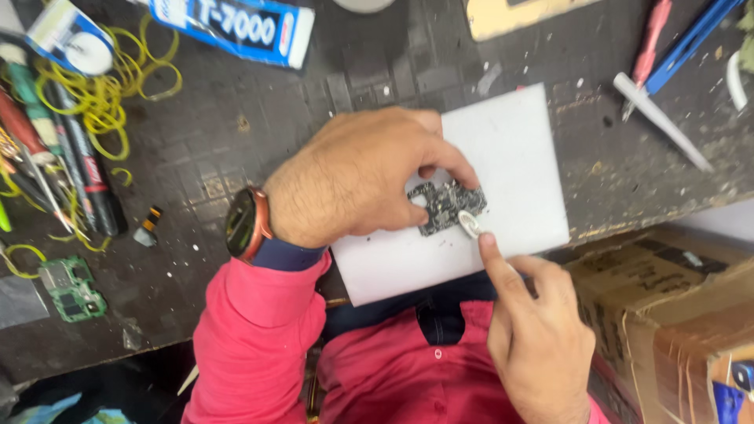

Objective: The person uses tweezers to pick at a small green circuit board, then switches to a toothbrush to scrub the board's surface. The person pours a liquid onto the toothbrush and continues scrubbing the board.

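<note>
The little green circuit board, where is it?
In the head view, the small green circuit board lies at the far left of the dark worktable, below the yellow rubber bands and left of the left hand.

The person's left hand (357, 177) reached in from the lower left with its back turned up, the wrist bent, the fingers curled downward and the thumb and forefinger tips drawn close together at the right. The left forearm, sleeved in pink over a dark blue cuff, ran down toward the body. The right hand (538, 338) came up from below, loosely closed, with only the forefinger (495, 263) stretched out and pointing up toward the left hand's fingertips.
</note>
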